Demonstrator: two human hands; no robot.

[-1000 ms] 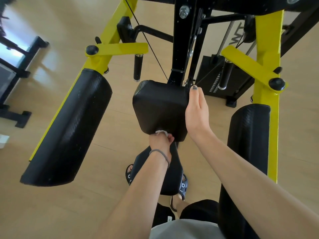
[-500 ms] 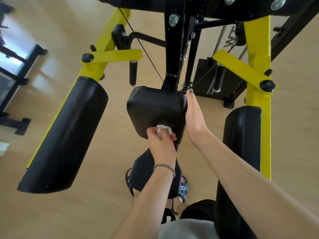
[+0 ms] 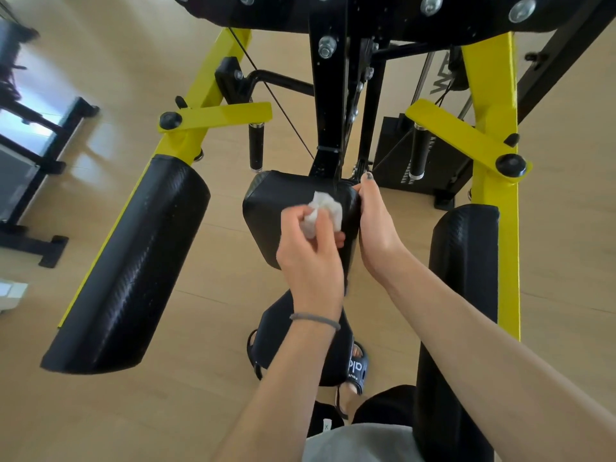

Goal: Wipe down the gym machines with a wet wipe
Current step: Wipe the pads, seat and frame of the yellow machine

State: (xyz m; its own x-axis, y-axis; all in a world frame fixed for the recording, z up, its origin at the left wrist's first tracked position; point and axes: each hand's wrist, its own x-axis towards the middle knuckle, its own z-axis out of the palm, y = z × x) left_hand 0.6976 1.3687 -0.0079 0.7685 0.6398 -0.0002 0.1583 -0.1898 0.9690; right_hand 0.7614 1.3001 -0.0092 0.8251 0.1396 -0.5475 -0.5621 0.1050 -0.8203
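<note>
On the black pad [image 3: 276, 208], the left hand [image 3: 311, 251] pinched a crumpled white wipe [image 3: 325, 210]. The right hand [image 3: 376, 235] gripped the pad's right edge.

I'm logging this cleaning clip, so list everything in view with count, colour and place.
Wet wipe: one, white, bunched against the centre pad.
Centre pad: one, black, middle.
Arm pads: two, black, left and right.
Frame arms: two, yellow, either side.
Hanging grips: two, black, under the yellow bars.
Floor: light wood.
Slide sandal: dark blue, below.
Left hand: grips the wipe; grey band on its wrist.
Right hand: holds the pad's right edge.
</note>
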